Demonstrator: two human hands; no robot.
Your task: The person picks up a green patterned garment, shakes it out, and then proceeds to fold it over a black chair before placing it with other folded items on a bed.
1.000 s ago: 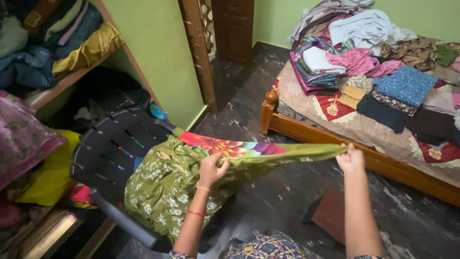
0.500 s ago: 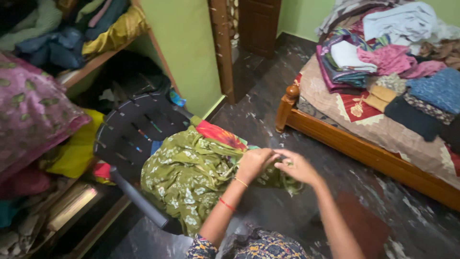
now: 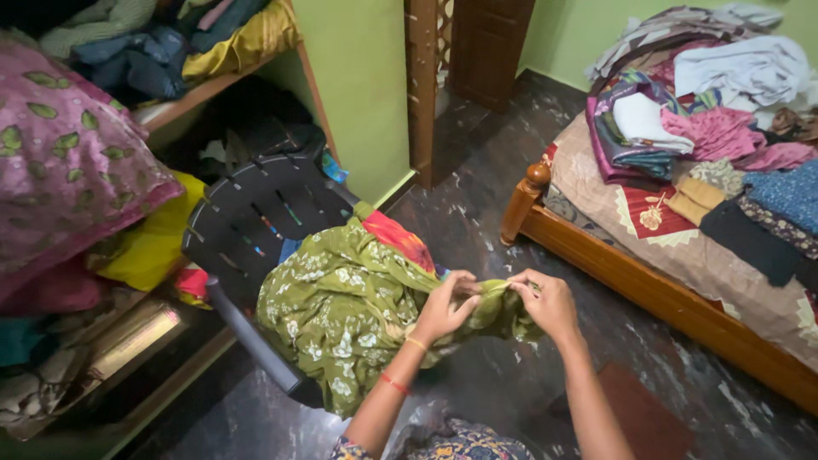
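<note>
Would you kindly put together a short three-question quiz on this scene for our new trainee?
1. True or false: both hands grip the green floral cloth.
2. Where does most of the cloth rest? A) on the bed B) on the black chair C) on the shelf
3. Fill in: the bed frame is made of ____.

Key
1. True: the left hand and right hand pinch it close together.
2. B: it lies heaped on the black chair, while the bed holds other clothes.
3. Wood.
</note>
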